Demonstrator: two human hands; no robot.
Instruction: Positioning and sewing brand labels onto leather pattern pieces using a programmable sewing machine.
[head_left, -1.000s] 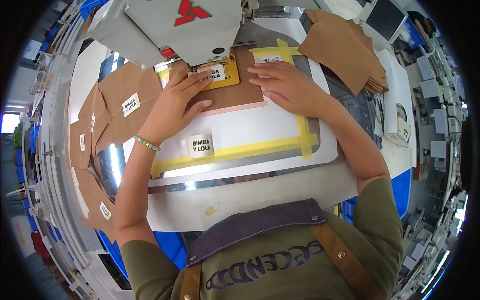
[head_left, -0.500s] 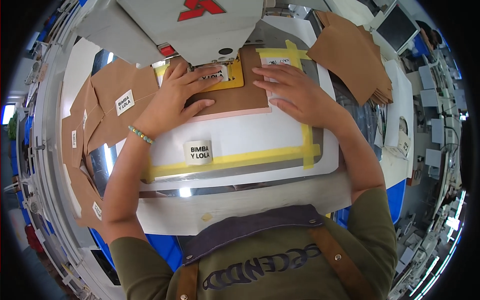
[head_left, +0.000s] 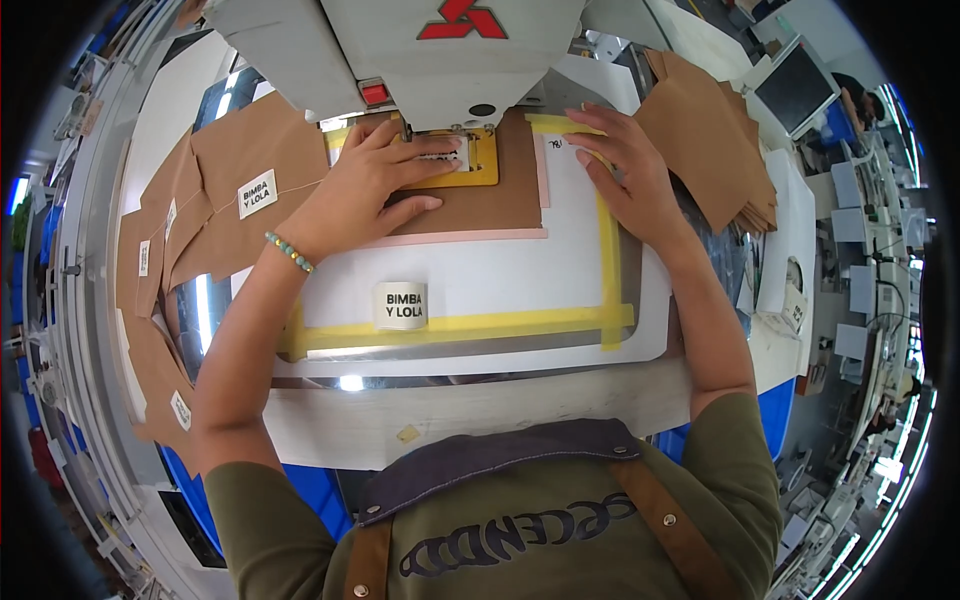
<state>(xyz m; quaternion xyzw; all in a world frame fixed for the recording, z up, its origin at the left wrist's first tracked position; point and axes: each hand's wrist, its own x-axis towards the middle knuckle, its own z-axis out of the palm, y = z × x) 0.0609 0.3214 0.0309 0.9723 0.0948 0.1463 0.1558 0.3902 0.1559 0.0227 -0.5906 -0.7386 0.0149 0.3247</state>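
Head view, clock centred on the brown panel: the left hand reaches in from 9 o'clock, its fingers extended and slightly parted over the yellow clamp and partly covering the white label inside it. The thumb stands off from the fingers, its tip over the panel just below the clamp; the hand is unclenched and grips nothing visible. At 3 o'clock the right hand is loosely curved, fingers apart, holding nothing visible, above the yellow tape near the sheet's edge; whether its fingertips touch is unclear.

The panel lies beneath the clamp, on a white sheet, with a pink strip along its 6 o'clock edge. The machine head hangs over it at 12. A white label roll stands on the sheet at 7, apart from the panel.

Farther out, overlapping brown pieces bearing white labels spread around 9. A brown stack sits at 3, beyond the right hand; a dark screen stands past it, between 2 and 3.
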